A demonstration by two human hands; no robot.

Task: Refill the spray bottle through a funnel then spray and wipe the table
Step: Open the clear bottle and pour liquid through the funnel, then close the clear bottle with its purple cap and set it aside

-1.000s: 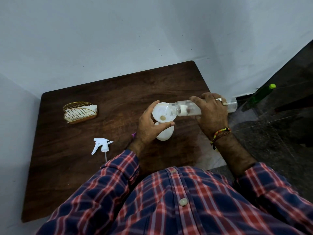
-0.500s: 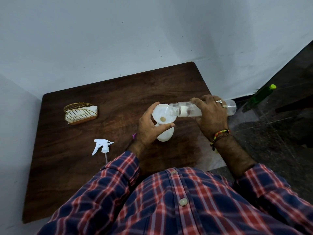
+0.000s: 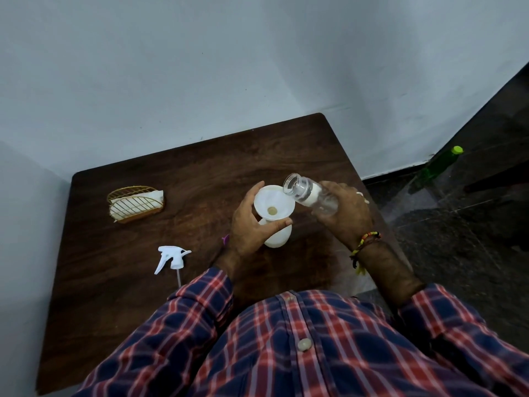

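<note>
Head view is showing a person in a plaid shirt standing at a dark wood-grain table (image 3: 120,296). At centre frame, the left hand (image 3: 249,224) is grasping a white plastic funnel (image 3: 274,202) seated in the round white spray bottle (image 3: 279,237). The right hand (image 3: 347,213) is gripping a clear, seemingly empty ribbed bottle (image 3: 310,194), its open mouth tilting up beside the funnel's rim. Steadying the funnel upright while withdrawing should prevent drips. Lower left, the white trigger sprayer (image 3: 171,257) is lying apart; upper left, a gold wire napkin holder (image 3: 136,202).
</note>
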